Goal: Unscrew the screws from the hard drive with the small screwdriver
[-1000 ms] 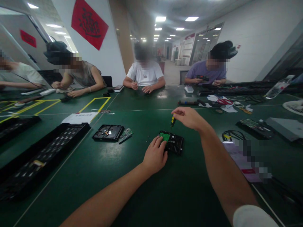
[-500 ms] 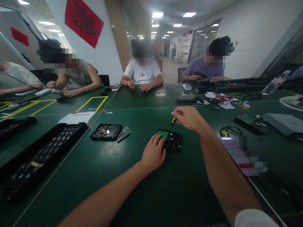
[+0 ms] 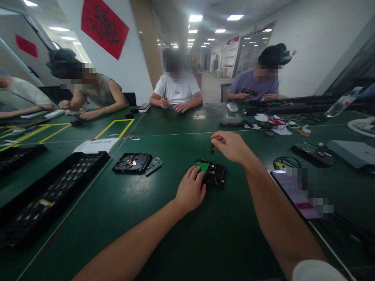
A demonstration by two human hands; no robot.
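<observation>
A black hard drive [image 3: 216,174] with a green circuit board [image 3: 202,165] lies on the table in front of me. My left hand [image 3: 191,187] holds it at its left side, fingertips on the board and thumb by the near edge. Above it, my right hand [image 3: 230,146] is closed round a small yellow-and-black screwdriver [image 3: 212,148]. The thin shaft points down at the drive near the board's right edge; whether the tip touches a screw is too small to tell. Several tiny screws [image 3: 183,168] lie left of the drive.
Further left are another opened drive [image 3: 132,163], a loose circuit board [image 3: 154,165] and a long black tray [image 3: 55,191]. At right lie a phone [image 3: 295,195], a coiled cable [image 3: 285,163] and another drive [image 3: 314,153]. Several people sit across the green table [image 3: 140,218].
The screwdriver has turned in my right fingers, showing more black and less yellow, and my hand has shifted very slightly left. My left hand keeps its place on the drive.
</observation>
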